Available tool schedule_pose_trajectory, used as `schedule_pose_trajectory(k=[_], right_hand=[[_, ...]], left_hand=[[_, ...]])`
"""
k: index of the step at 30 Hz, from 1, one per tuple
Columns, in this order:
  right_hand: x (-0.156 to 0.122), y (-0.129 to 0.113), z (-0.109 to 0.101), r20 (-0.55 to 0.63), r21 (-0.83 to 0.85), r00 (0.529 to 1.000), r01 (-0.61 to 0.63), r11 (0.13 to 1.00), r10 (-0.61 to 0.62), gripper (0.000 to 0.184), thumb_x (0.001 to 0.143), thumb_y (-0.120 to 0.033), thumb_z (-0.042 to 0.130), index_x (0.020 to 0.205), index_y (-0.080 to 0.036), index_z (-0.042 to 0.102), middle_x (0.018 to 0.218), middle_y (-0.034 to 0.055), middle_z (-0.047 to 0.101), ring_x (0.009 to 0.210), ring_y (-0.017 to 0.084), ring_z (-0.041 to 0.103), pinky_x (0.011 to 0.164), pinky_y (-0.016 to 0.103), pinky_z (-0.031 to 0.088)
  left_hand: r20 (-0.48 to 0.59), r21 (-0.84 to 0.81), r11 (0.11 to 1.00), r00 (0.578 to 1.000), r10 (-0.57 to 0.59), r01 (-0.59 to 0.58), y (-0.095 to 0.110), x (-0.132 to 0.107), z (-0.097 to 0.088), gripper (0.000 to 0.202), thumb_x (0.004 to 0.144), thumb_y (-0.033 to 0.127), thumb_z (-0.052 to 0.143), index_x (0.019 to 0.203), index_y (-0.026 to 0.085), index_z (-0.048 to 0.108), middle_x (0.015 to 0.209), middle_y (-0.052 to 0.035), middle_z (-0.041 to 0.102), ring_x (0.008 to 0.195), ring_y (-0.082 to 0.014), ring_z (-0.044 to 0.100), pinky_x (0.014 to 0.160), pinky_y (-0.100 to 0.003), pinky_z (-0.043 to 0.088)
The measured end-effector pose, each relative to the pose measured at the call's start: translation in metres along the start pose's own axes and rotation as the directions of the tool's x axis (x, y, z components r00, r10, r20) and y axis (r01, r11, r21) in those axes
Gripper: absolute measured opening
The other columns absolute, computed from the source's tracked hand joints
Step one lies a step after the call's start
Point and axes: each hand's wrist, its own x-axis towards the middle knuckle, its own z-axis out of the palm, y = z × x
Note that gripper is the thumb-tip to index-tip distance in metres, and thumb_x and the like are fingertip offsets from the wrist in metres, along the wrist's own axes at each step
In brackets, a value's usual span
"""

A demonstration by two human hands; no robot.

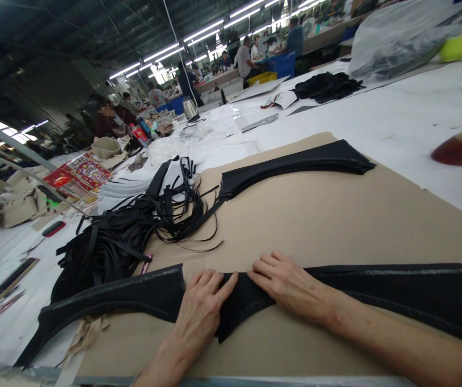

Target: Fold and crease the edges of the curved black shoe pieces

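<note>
My left hand (pixel 204 301) is on a curved black fabric piece (pixel 239 306), its fingers bent over the upper edge and its thumb pointing right. Just to the right, my right hand (pixel 283 282) has its fingers together on the same edge, with the fingertips pressed to the cloth. A second long black piece (pixel 134 293) with a pale line along its edge reaches out to the left of my left hand. Another black piece (pixel 396 285) runs under my right forearm. All lie along the near side of a beige board (pixel 315 226). My palms hide part of the cloth.
A neat stack of black curved pieces (pixel 291 164) lies farther back on the board. To the left is a tangled heap of black strips (pixel 126 236). A dark red-handled object (pixel 460 148) sits at right. People work at tables beyond.
</note>
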Motion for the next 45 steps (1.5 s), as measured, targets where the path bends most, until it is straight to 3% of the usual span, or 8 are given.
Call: schedule_pose_trajectory(k=[4,8,12,18,22,27,38,45], right_hand=[[-0.002,0.0,-0.003,0.032,0.0,0.999,-0.014,1.0,0.014,0.016,0.093,-0.012,0.05,0.105,-0.015,0.061,0.091,0.0044,0.056,0.083,0.019,0.046,0.072,0.033,0.031],[-0.002,0.001,-0.008,0.054,-0.01,0.999,-0.001,1.0,0.001,0.015,0.094,-0.013,0.051,0.105,-0.015,0.06,0.092,0.0045,0.057,0.083,0.019,0.046,0.071,0.033,0.032],[-0.002,0.005,-0.012,0.062,-0.017,0.997,0.036,0.999,-0.035,0.014,0.095,-0.014,0.049,0.103,-0.014,0.06,0.089,0.0046,0.057,0.081,0.019,0.046,0.07,0.033,0.033],[-0.013,0.015,-0.015,0.072,-0.029,0.995,0.075,0.997,-0.073,0.012,0.096,-0.014,0.047,0.096,-0.014,0.059,0.089,0.0052,0.056,0.081,0.019,0.045,0.071,0.033,0.032],[-0.025,0.023,-0.017,0.068,-0.047,0.994,0.093,0.995,-0.09,0.014,0.097,-0.015,0.046,0.099,-0.014,0.059,0.089,0.0046,0.056,0.079,0.019,0.044,0.071,0.034,0.032],[-0.037,0.029,-0.023,0.057,-0.058,0.995,0.089,0.994,-0.086,0.016,0.097,-0.014,0.045,0.105,-0.013,0.058,0.089,0.005,0.055,0.08,0.018,0.045,0.069,0.034,0.031],[-0.047,0.027,-0.019,0.033,-0.048,0.999,0.034,0.998,-0.033,0.015,0.097,-0.017,0.047,0.109,-0.014,0.056,0.092,0.003,0.055,0.079,0.017,0.045,0.068,0.035,0.03],[-0.047,0.025,-0.025,0.025,-0.05,1.0,-0.014,0.999,0.016,0.013,0.099,-0.018,0.046,0.107,-0.017,0.056,0.09,0.0009,0.055,0.08,0.017,0.045,0.074,0.037,0.03]], left_hand=[[-0.009,0.019,1.0,1.0,-0.005,0.005,0.0,0.001,0.002,0.05,0.088,0.006,0.042,0.135,0.022,0.05,0.104,-0.0088,0.06,0.096,-0.0235,0.052,0.083,-0.04,0.046],[-0.077,0.025,0.999,0.997,0.028,-0.026,-0.001,0.003,0.007,0.049,0.087,0.003,0.039,0.13,0.02,0.053,0.123,-0.0114,0.056,0.111,-0.0253,0.05,0.091,-0.042,0.044],[-0.016,-0.041,0.997,0.997,0.07,-0.071,0.001,0.006,0.006,0.043,0.089,0.004,0.037,0.128,0.014,0.052,0.11,-0.0092,0.061,0.1,-0.0219,0.053,0.089,-0.037,0.045],[0.029,0.009,0.997,0.997,0.073,-0.073,0.008,0.012,0.0,0.053,0.088,0.005,0.041,0.138,0.023,0.045,0.105,-0.0067,0.061,0.094,-0.0219,0.054,0.083,-0.039,0.046],[-0.019,0.043,0.996,0.996,0.083,-0.082,0.01,0.014,0.0,0.049,0.088,0.005,0.04,0.132,0.022,0.052,0.098,-0.0081,0.06,0.091,-0.0231,0.054,0.078,-0.039,0.047],[-0.111,0.031,0.987,0.981,0.159,-0.157,0.011,0.017,0.008,0.047,0.088,0.0,0.032,0.126,0.015,0.055,0.116,-0.0119,0.058,0.105,-0.0235,0.052,0.087,-0.039,0.047],[0.042,0.078,0.989,0.992,0.121,-0.124,0.024,0.031,0.004,0.052,0.089,0.006,0.041,0.138,0.023,0.046,0.092,-0.0057,0.057,0.084,-0.0206,0.052,0.077,-0.037,0.048],[-0.051,-0.161,0.985,0.998,0.048,-0.055,0.047,0.045,0.006,0.045,0.085,-0.002,0.035,0.118,0.016,0.059,0.11,-0.009,0.059,0.098,-0.0211,0.054,0.087,-0.037,0.05]])
